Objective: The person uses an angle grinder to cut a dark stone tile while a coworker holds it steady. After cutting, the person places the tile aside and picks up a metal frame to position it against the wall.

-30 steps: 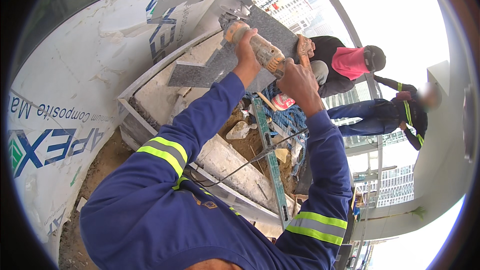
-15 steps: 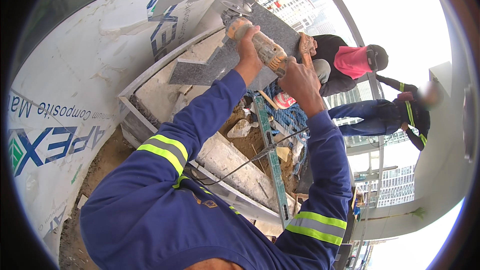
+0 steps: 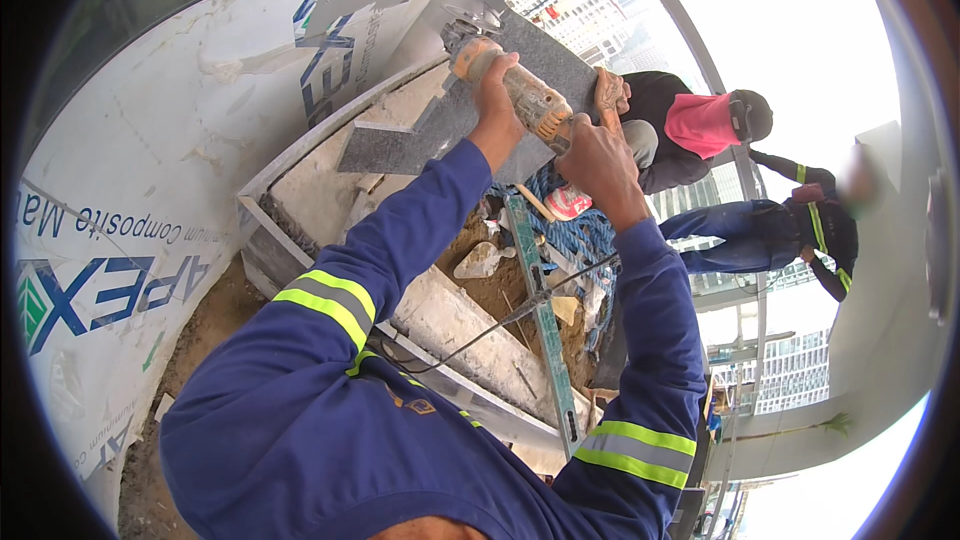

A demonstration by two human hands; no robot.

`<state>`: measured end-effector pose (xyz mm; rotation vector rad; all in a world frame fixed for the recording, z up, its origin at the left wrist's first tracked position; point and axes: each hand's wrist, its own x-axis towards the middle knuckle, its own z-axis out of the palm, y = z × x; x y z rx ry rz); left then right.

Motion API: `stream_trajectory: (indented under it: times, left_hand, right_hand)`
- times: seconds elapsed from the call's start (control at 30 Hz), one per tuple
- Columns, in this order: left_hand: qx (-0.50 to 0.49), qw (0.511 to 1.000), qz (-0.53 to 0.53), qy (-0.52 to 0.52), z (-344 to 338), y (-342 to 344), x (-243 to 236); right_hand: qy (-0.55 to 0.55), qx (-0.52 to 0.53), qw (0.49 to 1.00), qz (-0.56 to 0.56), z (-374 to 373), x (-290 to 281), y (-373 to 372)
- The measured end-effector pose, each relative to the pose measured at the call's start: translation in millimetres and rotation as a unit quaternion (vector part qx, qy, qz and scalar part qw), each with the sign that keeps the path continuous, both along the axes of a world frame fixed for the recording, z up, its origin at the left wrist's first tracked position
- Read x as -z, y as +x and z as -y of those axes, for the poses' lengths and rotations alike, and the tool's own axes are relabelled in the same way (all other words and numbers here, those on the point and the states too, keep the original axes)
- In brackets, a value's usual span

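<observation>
Head view, items listed from nearest to farthest.

Sleeves: two blue work sleeves with yellow-and-grey reflective bands rise from the lower edge toward the upper middle.

Spirit level (image 3: 545,325): long green bar, lying lengthwise on the sandy fill between the two forearms.

Cable (image 3: 500,325): thin and dark, crossing over the level and the pale stone blocks below the arms.

Stone lump (image 3: 480,260): pale, loose, resting on the brown fill just beside the left sleeve.

Rope (image 3: 580,235): blue, coiled beneath the right wrist.

Right hand (image 3: 597,160): fingers wrapped tight around the rear end of the angle grinder, seen from the back of the hand.

Left hand (image 3: 497,100): fingers curled firmly over the forward body of the same tool, near its head.

Angle grinder (image 3: 510,85): yellow-orange body, dusty, held by both hands high in the middle of the picture; its head sits against the grey stone slab, the disc itself not clearly visible.

Grey stone slab (image 3: 455,125): dark speckled, tilted, propped over the pale stone trough, directly under the grinder.

Wrapped panel (image 3: 150,180): white protective film with blue lettering, filling the left side.

Second person: crouched beyond the slab in a dark top and pink face covering, one hand (image 3: 608,95) resting on the slab's far edge.

Third person (image 3: 770,235): bent over farther right, in blue with reflective stripes.
</observation>
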<state>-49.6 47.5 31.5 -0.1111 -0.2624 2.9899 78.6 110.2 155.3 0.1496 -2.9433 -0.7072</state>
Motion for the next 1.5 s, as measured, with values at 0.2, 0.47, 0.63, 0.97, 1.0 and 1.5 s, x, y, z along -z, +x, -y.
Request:
stream_trajectory:
  times: [0.2,0.47,0.63,0.97,1.0,1.5]
  left_hand:
    - [-0.002,1.0,-0.023,-0.013,-1,4,5]
    - [-0.014,0.999,-0.029,-0.006,-5,-13,11]
    - [-0.002,1.0,0.012,-0.013,-2,2,1]
    - [-0.014,1.0,-0.004,-0.004,0,1,2]
    - [-0.012,1.0,-0.001,-0.002,0,-2,2]
    - [0.006,1.0,0.028,0.0,-2,-3,-1]
  right_hand:
    - [0.01,0.008,1.0,-0.011,-1,4,2]
    - [0.009,0.001,1.0,-0.009,3,1,-1]
    - [-0.003,-0.003,1.0,-0.007,-2,2,0]
    - [0.0,0.005,1.0,-0.001,-1,2,-1]
    - [0.001,0.001,1.0,-0.002,-1,2,-1]
    - [-0.006,-0.008,1.0,-0.008,-6,2,-6]
